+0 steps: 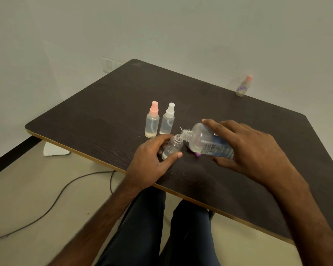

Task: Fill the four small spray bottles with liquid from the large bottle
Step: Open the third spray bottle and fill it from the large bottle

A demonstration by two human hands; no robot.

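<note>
My right hand (246, 148) grips the large clear bottle (206, 143) with a blue label, tipped on its side with its open neck pointing left. That neck meets the mouth of a small uncapped clear bottle (172, 147), which my left hand (152, 160) holds tilted on the table. Two capped small spray bottles stand just behind: one with a pink cap (152, 120) and one with a white cap (168, 119). A further pink-capped spray bottle (244, 86) stands at the far right edge of the table. A small purple object (198, 154) peeks out under the large bottle.
The dark wooden table (104, 112) has a light edge band and sits near a pale wall. A black cable (52, 206) runs over the floor at the left. My legs in dark trousers (161, 227) are under the near edge. A white object (52, 149) lies on the floor.
</note>
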